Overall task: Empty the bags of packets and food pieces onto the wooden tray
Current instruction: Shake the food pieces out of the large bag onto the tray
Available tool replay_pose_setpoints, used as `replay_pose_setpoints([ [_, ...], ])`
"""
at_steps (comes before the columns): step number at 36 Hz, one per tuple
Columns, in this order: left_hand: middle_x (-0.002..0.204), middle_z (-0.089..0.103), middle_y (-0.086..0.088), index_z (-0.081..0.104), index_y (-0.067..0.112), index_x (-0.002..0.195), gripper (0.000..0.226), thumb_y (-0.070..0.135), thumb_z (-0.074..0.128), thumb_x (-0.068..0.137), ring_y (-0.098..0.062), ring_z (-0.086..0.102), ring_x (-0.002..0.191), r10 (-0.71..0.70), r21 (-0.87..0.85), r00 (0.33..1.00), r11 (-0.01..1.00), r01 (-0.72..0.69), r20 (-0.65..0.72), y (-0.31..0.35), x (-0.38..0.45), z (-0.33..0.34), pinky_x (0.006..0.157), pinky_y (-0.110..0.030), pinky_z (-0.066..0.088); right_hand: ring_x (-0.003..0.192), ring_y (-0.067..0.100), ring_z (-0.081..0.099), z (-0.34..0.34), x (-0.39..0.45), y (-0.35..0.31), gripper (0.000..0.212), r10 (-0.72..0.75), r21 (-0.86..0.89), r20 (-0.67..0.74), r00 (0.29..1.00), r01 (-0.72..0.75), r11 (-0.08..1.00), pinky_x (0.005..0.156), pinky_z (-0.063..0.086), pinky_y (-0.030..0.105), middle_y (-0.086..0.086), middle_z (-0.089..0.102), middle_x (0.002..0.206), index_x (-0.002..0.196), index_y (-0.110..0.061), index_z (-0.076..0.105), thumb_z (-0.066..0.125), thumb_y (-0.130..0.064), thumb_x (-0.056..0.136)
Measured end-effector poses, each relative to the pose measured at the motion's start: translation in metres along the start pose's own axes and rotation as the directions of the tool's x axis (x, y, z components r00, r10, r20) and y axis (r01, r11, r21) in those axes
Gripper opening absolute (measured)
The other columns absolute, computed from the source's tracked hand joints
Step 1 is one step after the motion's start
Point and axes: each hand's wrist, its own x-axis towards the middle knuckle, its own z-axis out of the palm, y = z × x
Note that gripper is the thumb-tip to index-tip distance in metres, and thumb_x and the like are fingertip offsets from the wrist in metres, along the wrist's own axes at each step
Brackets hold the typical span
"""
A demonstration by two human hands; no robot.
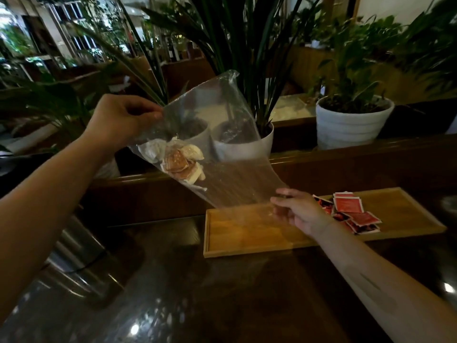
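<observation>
- Pinching the bag (217, 144) at two ends, both hands hold it stretched on a slant above the counter (173, 293).
- Left hand (121, 120): fingers curled, thumb and forefinger clamp the bag's upper edge, raised high on the left.
- Right hand (296, 211): fingers and thumb grasp the lower edge, just above the tray's (247, 248) left half.
- Food pieces (180, 160), pale and brown, sit bunched in the bag's left part, below the left hand and well up the slope from the right hand.
- Which edge is the open mouth cannot be told; it is judged to be the low one at the right hand.
- Packets (351, 211), red, already lie heaped on the tray's right half, so one bag seems done.
- Risks, as a judgement:
  - The pieces hang left of the tray's edge; if the film slips from the left pinch, they may drop onto the counter.
  - If the right hand keeps the mouth squeezed flat, the pieces may jam there.
  - A steep, sudden tip could send the pieces bouncing over the tray's low rim or in among the packets.
  - Thin, clingy film may hold back crumbs, so a shake may be needed.
</observation>
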Motion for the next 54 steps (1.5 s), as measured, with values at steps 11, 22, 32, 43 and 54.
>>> replay_pose_setpoints([
  [11,0.080,0.067,0.012,0.074,0.015,0.104,0.018,0.020,0.070,0.087,0.003,0.062,0.065,0.085,0.039,0.996,0.996,-0.084,-0.015,0.024,0.003,0.000,0.075,-0.026,0.054,0.080,0.023,0.068,0.005,0.000,0.006,0.052,0.064,0.047,0.009,0.998,-0.065,0.997,0.056,0.057,0.031,0.017,0.068,0.103,0.126,-0.011,0.057,0.073,0.000,0.078],
  [22,0.089,0.069,-0.001,0.073,0.015,0.105,0.020,0.022,0.070,0.087,-0.002,0.060,0.072,0.060,0.033,0.997,0.998,-0.058,-0.048,0.028,0.004,-0.002,0.070,-0.020,0.050,0.077,0.022,0.068,0.006,-0.006,0.001,0.053,0.012,0.054,0.033,0.999,-0.014,0.998,0.059,0.059,0.033,0.016,0.068,0.099,0.128,-0.011,0.054,0.072,0.000,0.080],
  [32,0.085,0.069,0.005,0.072,0.019,0.107,0.021,0.022,0.070,0.086,0.001,0.061,0.070,0.087,0.018,0.994,0.996,-0.086,-0.068,0.032,0.003,-0.020,0.071,-0.020,0.050,0.080,0.021,0.067,0.013,-0.015,-0.011,0.049,-0.045,0.068,0.048,0.998,0.042,0.997,0.058,0.057,0.029,0.018,0.066,0.110,0.125,-0.013,0.056,0.071,-0.001,0.080],
  [43,0.075,0.064,0.012,0.069,0.034,0.080,0.015,0.023,0.066,0.090,0.005,0.059,0.058,-0.069,-0.199,0.988,0.979,0.041,-0.135,-0.007,-0.023,-0.045,0.061,-0.022,0.047,0.077,0.020,0.063,0.025,-0.031,-0.030,0.038,-0.245,0.105,-0.044,0.968,0.248,0.963,0.067,0.056,0.034,0.011,0.068,0.097,0.100,-0.030,0.059,0.074,-0.003,0.079],
  [54,0.086,0.069,0.001,0.056,0.035,0.091,0.012,0.029,0.049,0.098,0.000,0.066,0.065,-0.190,-0.372,0.981,0.908,0.192,0.041,-0.054,-0.101,0.013,0.052,-0.017,0.053,0.086,0.017,0.072,-0.009,-0.077,-0.046,0.032,-0.451,-0.183,-0.264,0.852,0.415,0.891,0.077,0.057,0.038,-0.003,0.076,0.088,0.108,-0.028,0.067,0.074,-0.015,0.080],
])
